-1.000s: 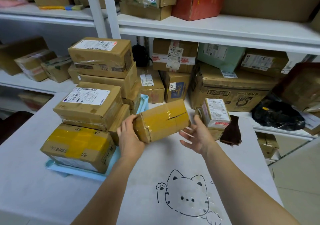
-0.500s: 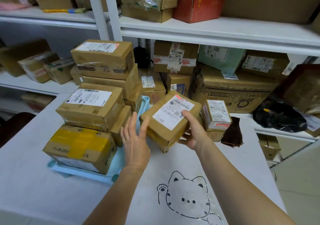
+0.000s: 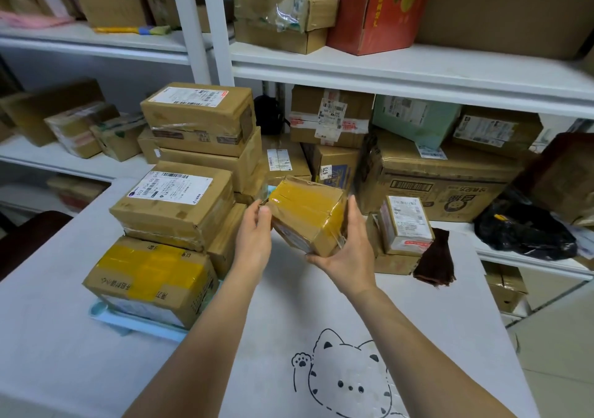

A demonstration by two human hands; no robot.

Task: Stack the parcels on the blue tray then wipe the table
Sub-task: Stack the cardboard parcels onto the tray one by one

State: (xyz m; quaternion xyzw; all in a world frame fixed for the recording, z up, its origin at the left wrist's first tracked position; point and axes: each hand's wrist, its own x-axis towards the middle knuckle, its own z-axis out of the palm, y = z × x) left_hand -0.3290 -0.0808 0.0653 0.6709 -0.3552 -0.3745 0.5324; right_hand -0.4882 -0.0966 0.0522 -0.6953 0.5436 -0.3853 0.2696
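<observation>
On the left, boxes [image 3: 167,212] sit stacked on the blue tray [image 3: 141,324]. My left hand [image 3: 254,240] pinches a corner of the small box [image 3: 307,213]. My right hand [image 3: 345,253] cups it from below, above the table [image 3: 58,347].

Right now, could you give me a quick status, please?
Both hands on the taped parcel, held above table. Blue tray stacked high. Two parcels left beside it.

Stacked parcels [image 3: 173,212] wall the left; the table [image 3: 289,305] lies bare toward the small box [image 3: 405,224].
</observation>
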